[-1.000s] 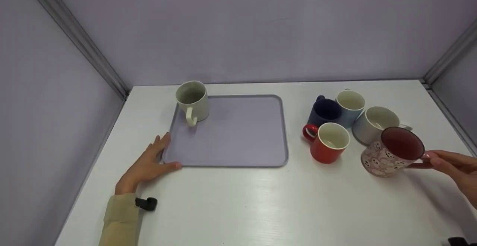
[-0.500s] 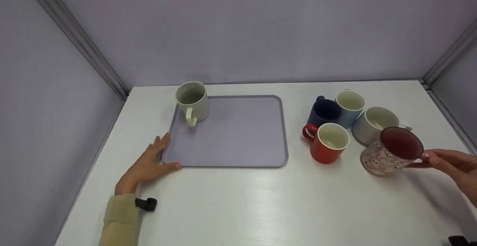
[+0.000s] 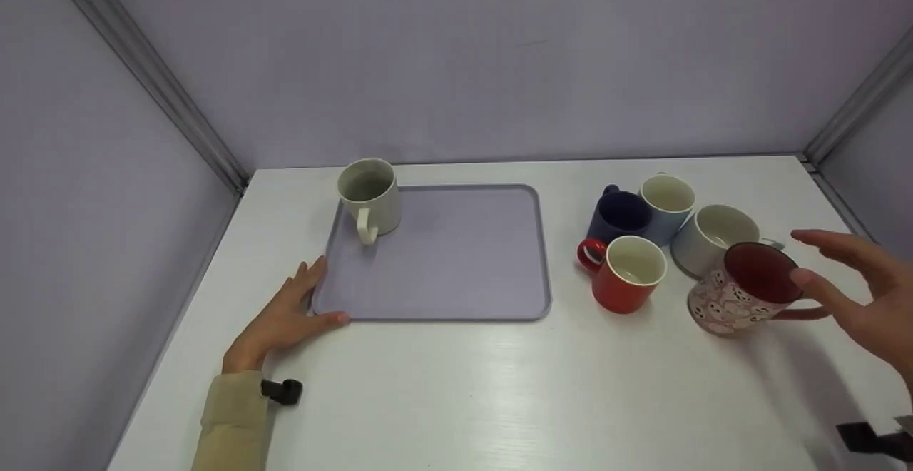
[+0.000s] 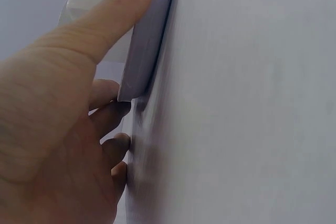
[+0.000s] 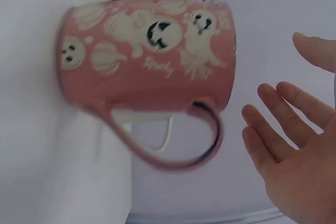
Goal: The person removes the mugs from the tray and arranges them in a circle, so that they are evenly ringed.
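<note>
In the head view my left hand [image 3: 285,315] rests at the near left corner of a lilac tray [image 3: 456,271]. The thumb lies along its front edge and the fingers reach its left edge; the left wrist view shows this corner between them. At the far right, my right hand [image 3: 874,300] is spread beside a pink mug [image 3: 731,303] with white ghost and pumpkin figures and a dark red inside. The right wrist view shows the fingers [image 5: 283,145] apart from the mug's handle [image 5: 157,161]. The mug stands upright on the table.
A cream mug [image 3: 378,203] stands at the tray's far left corner. Close together near the pink mug are a red mug [image 3: 624,289], a dark blue mug [image 3: 613,225], a light blue mug [image 3: 663,225] and a white mug [image 3: 695,250]. Walls [image 3: 456,64] bound the table.
My right hand has let go of the pink mug's handle, and its fingers have spread and risen. The mug stays almost where it was. My left hand has not moved on the tray.
</note>
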`<state>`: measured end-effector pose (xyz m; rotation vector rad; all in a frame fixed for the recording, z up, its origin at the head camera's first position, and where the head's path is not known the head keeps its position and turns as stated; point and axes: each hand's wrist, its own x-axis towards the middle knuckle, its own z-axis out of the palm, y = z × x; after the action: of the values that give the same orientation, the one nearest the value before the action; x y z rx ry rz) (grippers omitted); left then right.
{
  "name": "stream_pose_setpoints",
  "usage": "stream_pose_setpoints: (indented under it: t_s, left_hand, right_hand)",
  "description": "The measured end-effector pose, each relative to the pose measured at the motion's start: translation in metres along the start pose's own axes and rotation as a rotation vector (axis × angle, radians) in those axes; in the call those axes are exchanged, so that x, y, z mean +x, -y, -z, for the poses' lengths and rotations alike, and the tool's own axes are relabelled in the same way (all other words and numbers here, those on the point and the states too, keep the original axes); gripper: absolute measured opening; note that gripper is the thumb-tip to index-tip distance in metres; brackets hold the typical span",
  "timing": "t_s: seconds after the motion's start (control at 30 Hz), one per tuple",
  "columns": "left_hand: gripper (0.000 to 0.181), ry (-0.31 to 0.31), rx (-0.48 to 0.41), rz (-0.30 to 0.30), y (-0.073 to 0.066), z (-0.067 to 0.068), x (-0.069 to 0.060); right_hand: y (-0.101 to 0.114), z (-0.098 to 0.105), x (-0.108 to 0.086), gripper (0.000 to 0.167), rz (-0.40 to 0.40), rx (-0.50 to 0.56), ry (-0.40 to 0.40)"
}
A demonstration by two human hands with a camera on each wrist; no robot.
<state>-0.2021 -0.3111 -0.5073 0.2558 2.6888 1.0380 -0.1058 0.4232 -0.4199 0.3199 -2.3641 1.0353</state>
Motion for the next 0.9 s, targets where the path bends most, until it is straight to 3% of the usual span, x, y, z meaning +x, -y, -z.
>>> stream_pose_setpoints:
  t_s: [0.23, 0.33, 0.53, 0.77, 0.9]
  left_hand:
    - [0.118, -0.006, 0.02, -0.037, 0.0, 0.004, -0.002]
    - [0.118, -0.009, 0.027, -0.047, 0.001, 0.004, -0.002]
    - [0.117, 0.004, 0.013, -0.035, 0.001, 0.002, -0.002]
    - [0.115, 0.006, 0.013, -0.047, 0.001, 0.001, 0.0]
    - [0.115, 0.003, 0.022, -0.05, 0.002, 0.001, 0.001]
  right_hand:
    - [0.054, -0.043, 0.036, 0.066, 0.246, 0.068, 0.066]
    - [0.079, -0.069, 0.048, 0.066, 0.29, 0.085, 0.129]
    - [0.121, -0.12, 0.065, 0.06, 0.186, 0.07, 0.295]
    - [0.138, -0.188, 0.085, 0.057, 0.242, 0.165, 0.36]
    - [0.149, -0.227, 0.093, 0.058, 0.199, 0.235, 0.405]
